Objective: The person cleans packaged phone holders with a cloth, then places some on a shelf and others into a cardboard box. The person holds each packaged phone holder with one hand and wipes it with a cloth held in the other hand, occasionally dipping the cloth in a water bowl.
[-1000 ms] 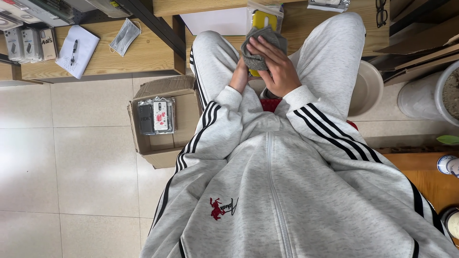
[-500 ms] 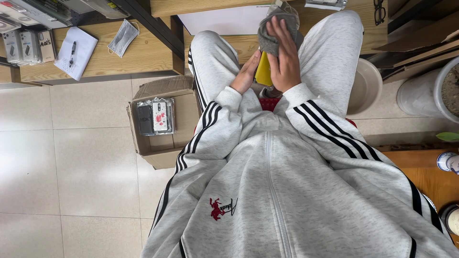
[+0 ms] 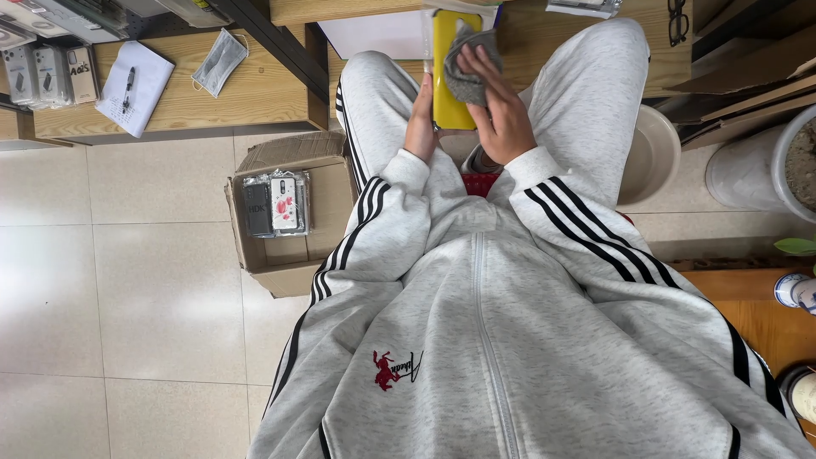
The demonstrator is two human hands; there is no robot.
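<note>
I sit in a grey tracksuit with black stripes. My left hand (image 3: 420, 123) holds the lower edge of a yellow phone case in a clear packet (image 3: 453, 81), upright above my lap. My right hand (image 3: 500, 106) presses a grey cloth (image 3: 469, 61) against the front of the case. The cloth covers the case's upper right part.
An open cardboard box (image 3: 293, 259) with several packed phone cases stands on the tile floor at my left. A wooden shelf (image 3: 170, 106) carries a notepad with a pen, a face mask and more packets. A beige bucket (image 3: 650, 153) and a large pot (image 3: 756, 170) stand at the right.
The yellow case has come out from behind the cloth and now stands upright in my left hand. My right hand with the cloth has moved up onto its face.
</note>
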